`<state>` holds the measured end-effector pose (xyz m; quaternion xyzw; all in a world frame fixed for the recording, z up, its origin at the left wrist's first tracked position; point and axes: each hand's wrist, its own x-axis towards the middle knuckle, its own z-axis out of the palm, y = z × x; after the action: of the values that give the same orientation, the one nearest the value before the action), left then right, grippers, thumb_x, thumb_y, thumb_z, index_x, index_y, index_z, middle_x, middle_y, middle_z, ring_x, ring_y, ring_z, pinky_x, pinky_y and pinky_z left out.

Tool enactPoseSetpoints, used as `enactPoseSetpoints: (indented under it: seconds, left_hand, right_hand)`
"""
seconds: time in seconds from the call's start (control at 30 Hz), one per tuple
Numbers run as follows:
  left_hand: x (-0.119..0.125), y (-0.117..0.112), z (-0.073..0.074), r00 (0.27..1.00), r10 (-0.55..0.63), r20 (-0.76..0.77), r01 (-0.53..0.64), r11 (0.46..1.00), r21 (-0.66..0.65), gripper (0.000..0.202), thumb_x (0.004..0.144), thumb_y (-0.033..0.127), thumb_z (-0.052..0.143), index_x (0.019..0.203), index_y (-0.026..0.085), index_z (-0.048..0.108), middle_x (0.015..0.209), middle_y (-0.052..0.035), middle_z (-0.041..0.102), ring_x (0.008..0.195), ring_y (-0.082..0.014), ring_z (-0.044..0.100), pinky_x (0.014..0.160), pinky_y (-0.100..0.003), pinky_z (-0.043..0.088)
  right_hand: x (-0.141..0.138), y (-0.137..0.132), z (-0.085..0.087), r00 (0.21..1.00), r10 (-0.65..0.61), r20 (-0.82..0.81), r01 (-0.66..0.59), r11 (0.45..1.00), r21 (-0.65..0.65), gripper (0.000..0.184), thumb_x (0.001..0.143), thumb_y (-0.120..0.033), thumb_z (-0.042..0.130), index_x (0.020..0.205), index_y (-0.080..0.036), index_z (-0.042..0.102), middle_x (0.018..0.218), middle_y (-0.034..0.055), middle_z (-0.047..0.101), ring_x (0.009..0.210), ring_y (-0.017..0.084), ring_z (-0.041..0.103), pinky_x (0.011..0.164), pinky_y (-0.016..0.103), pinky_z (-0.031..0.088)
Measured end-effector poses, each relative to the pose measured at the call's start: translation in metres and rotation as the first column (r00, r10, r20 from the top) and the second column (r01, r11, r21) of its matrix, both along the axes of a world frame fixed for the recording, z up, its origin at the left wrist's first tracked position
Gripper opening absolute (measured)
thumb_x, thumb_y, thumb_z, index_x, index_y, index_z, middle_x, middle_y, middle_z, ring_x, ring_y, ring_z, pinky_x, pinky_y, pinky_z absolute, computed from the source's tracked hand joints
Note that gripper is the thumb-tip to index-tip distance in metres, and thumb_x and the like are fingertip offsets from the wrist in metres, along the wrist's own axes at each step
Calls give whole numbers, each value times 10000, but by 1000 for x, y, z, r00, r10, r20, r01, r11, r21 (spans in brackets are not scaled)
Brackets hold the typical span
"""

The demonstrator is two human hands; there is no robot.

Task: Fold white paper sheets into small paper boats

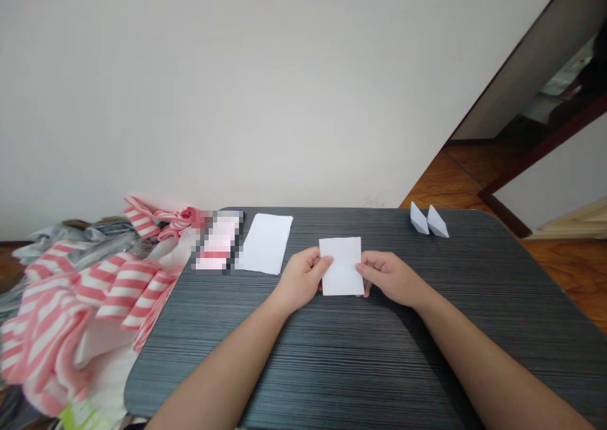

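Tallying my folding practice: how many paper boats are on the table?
2. One paper boat and a second paper boat stand side by side near the far right edge of the dark table.

Matt white paper [342,267], ribbed dark laminate table [303,367]

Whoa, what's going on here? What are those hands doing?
A person is holding a small white sheet of paper up over a dark striped table, pinching it with their left hand and right hand. Another white sheet lies flat to the left. Two folded paper boats stand near the far edge, and pink-striped cloth is heaped on the left.
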<state>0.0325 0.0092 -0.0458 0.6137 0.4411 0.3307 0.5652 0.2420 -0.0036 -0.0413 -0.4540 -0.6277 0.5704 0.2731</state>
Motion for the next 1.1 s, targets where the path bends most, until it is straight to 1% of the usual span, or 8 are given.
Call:
enactPoseSetpoints:
  seconds: [0.2, 0.33, 0.47, 0.6, 0.7, 0.83, 0.97, 1.1]
  left_hand:
    - [-2, 1, 1, 994, 15, -108, -6, 997, 83, 312, 860, 408, 466, 830, 136, 615, 719, -29, 609, 614, -132, 526, 555, -237, 402]
    - [-1, 0, 1, 999, 9, -45, -7, 999, 37, 307, 868, 417, 451, 882, 145, 591, 645, -2, 567, 543, -113, 494, 518, -224, 386]
    - [-1, 0, -1, 999, -39, 13, 39, 999, 5, 265, 873, 391, 448, 874, 153, 565, 568, 24, 512, 487, -96, 452, 476, -205, 357]
    - [-1, 0, -1, 998, -32, 46, 33, 999, -20, 257, 860, 384, 466, 837, 147, 563, 580, 22, 510, 480, -87, 447, 463, -197, 355]
    - [-2, 1, -1, 995, -39, 87, 43, 998, -42, 259, 865, 383, 457, 903, 149, 561, 547, 25, 517, 460, -90, 461, 454, -198, 360]
    - [-3, 3, 0, 990, -40, 138, 53, 995, -86, 266, 860, 328, 459, 1066, 174, 527, 548, 26, 550, 450, -102, 498, 432, -198, 367]
    - [-4, 4, -2, 980, -13, 197, 40, 991, -131, 238, 853, 291, 442, 1018, 166, 560, 598, 3, 579, 497, -114, 549, 449, -209, 407]
    - [-4, 4, -2, 963, -5, 268, 48, 987, -155, 276, 876, 348, 415, 1008, 153, 558, 622, -8, 575, 530, -132, 587, 452, -221, 429]
  right_hand:
    - [-1, 0, 2, 1000, -29, -6, 29, 999, 27, 264, 890, -389, 477, 759, -170, 542, 593, 0, 617, 518, 130, 597, 533, 256, 477]
    - [-1, 1, 2, 997, -72, -13, 72, 997, 34, 283, 884, -403, 483, 742, -167, 549, 589, 4, 611, 525, 131, 597, 538, 256, 486]
    - [0, 2, -2, 994, -101, -47, 101, 995, 16, 276, 882, -402, 485, 784, -159, 570, 597, 9, 609, 530, 138, 601, 535, 264, 496]
    - [-1, 2, -4, 991, -95, -95, 97, 995, 14, 255, 870, -391, 506, 945, -160, 584, 640, 10, 620, 522, 139, 596, 517, 271, 504]
    - [-1, 2, -5, 984, -110, -142, 116, 993, 33, 304, 861, -367, 519, 1095, -178, 563, 659, 5, 621, 531, 143, 593, 514, 277, 509]
    - [3, 2, -7, 987, -140, -79, 146, 987, 74, 265, 864, -325, 505, 1041, -184, 643, 686, 17, 646, 573, 147, 604, 566, 280, 502]
    - [6, 2, -8, 991, -134, -22, 135, 983, 125, 249, 864, -265, 485, 1001, -195, 681, 699, 16, 664, 615, 149, 609, 618, 280, 490]
    - [6, 2, -7, 991, -133, 20, 127, 977, 169, 251, 862, -225, 472, 970, -207, 698, 714, 14, 661, 645, 150, 604, 633, 274, 481]
